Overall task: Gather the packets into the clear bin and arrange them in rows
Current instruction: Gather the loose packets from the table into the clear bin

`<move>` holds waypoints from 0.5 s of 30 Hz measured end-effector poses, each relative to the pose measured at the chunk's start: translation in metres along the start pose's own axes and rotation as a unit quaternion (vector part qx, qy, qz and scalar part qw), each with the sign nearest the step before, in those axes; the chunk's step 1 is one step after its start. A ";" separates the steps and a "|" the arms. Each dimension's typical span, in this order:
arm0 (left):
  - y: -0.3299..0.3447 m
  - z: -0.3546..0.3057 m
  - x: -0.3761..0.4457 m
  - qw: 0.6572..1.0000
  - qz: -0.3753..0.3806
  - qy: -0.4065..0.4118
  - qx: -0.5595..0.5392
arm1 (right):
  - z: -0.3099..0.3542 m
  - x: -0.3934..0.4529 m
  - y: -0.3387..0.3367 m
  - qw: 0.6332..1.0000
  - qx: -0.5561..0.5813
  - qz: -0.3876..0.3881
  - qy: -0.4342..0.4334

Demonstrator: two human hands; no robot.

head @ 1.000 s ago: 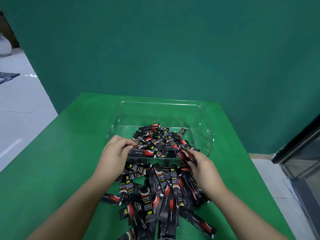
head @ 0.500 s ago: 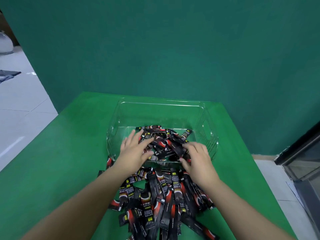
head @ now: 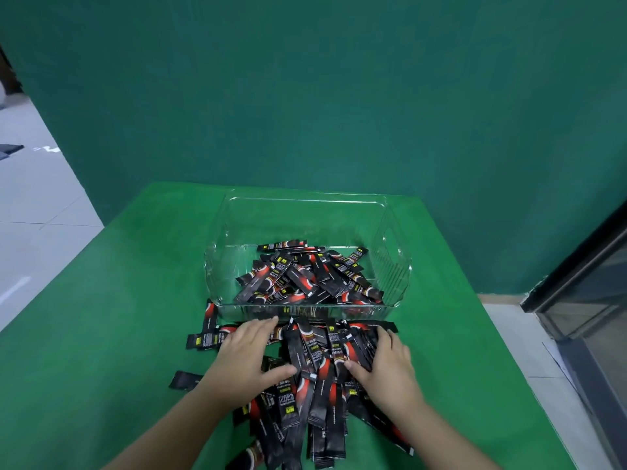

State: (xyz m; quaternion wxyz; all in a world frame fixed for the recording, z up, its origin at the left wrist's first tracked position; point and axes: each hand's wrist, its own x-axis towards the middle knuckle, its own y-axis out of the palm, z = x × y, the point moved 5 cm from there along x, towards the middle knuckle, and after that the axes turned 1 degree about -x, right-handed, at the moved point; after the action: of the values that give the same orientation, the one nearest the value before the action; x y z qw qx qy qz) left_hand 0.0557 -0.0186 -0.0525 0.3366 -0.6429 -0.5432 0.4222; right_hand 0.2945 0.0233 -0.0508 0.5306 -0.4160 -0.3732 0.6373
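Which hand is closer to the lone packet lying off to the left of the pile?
Left. The left hand sits just right of the lone packet; the right hand is across the pile.

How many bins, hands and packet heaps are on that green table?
clear bin: 1
Hands: 2, left hand, right hand
Packet heaps: 2, heap in bin, heap before bin
Total: 5
Single packets overlap too much to count.

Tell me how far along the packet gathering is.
Partly done: a jumbled heap of packets lies in the clear bin, not in rows. In hand: left hand and right hand flank the table pile. Left: that pile, strays, then rows.
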 end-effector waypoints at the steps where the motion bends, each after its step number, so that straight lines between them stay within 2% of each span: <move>1: -0.001 -0.001 -0.001 1.000 0.004 -0.009 0.007 | 0.001 0.000 0.000 1.000 -0.010 -0.005 -0.004; 5: -0.005 0.000 0.000 0.995 -0.023 -0.065 0.065 | 0.002 -0.001 0.000 0.999 -0.041 -0.009 -0.015; 8: -0.002 0.008 0.003 0.993 -0.021 -0.104 0.061 | 0.001 0.001 -0.001 0.999 -0.029 -0.005 -0.012; 15: -0.002 0.011 0.010 0.988 -0.048 -0.110 0.097 | 0.003 0.000 -0.014 0.997 0.000 -0.049 -0.065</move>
State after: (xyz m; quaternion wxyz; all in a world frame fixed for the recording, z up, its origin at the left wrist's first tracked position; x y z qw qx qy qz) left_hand 0.0457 -0.0091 -0.0570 0.3556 -0.5301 -0.5635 0.5243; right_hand 0.2972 0.0258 -0.0369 0.5357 -0.3552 -0.4265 0.6364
